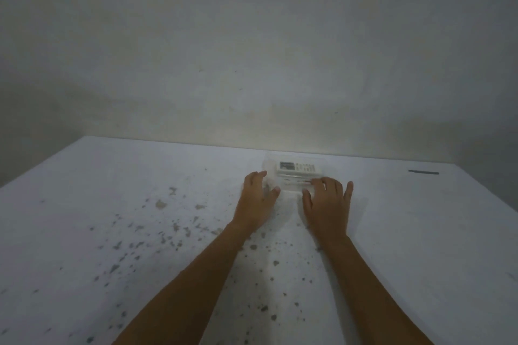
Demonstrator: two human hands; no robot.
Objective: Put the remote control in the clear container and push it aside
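Observation:
A white remote control (298,167) with a small display and rows of buttons lies inside the clear container (294,158), which stands on the white table near its far edge. My left hand (259,194) rests against the container's left near corner, fingers spread and curled. Over the container's right near edge lies my right hand (328,203), fingers spread. Neither hand wraps around anything. The container's near wall is partly hidden behind my fingers.
The white table (112,204) is speckled with grey chipped spots in its middle and near part. A thin dark strip (423,172) lies at the far right. A plain wall (252,50) rises directly behind the table's far edge.

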